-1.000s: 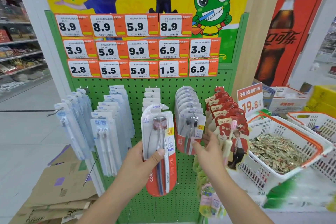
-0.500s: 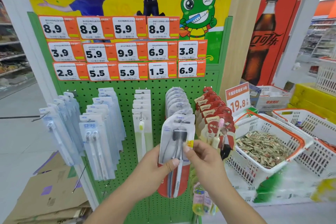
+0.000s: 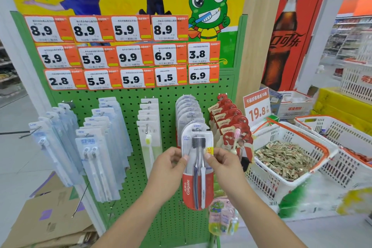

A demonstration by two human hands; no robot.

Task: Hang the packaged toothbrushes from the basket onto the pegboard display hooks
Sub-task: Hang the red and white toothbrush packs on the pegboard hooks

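**Both hands now on the Colgate pack, in front of the fourth row of hooks**

The green pegboard (image 3: 128,102) fills the space behind and above the hands, with orange-and-white price tags (image 3: 128,54) in three rows across its top. To the right of the hands sits a white basket with orange handles (image 3: 267,177), part full of small wrapped sweets; a second white basket (image 3: 342,147) lies further right. Flattened cardboard (image 3: 48,215) rests on the floor, low to the left of the hands.

Blue-white toothbrush packs (image 3: 96,151) hang left of the hands, a row of pale packs (image 3: 150,137) just above the left hand, and red "canban" packs (image 3: 231,127) above the right hand.

The Colgate toothbrush pack (image 3: 198,165), clear on top and red below, stands upright between the two hands, its top lying over the front of the grey-topped row of like packs (image 3: 188,110). Whether its hole is on the hook I cannot tell.

A second ago the left hand (image 3: 168,169) held this pack alone, further left before the pale row, while the right hand (image 3: 226,164) reached open towards the grey-topped row. Half a second ago the right hand joined it. Now the left hand pinches the pack's left edge with thumb in front, and the right hand pinches the right edge likewise, and the pack has shifted right and a little higher against the row.
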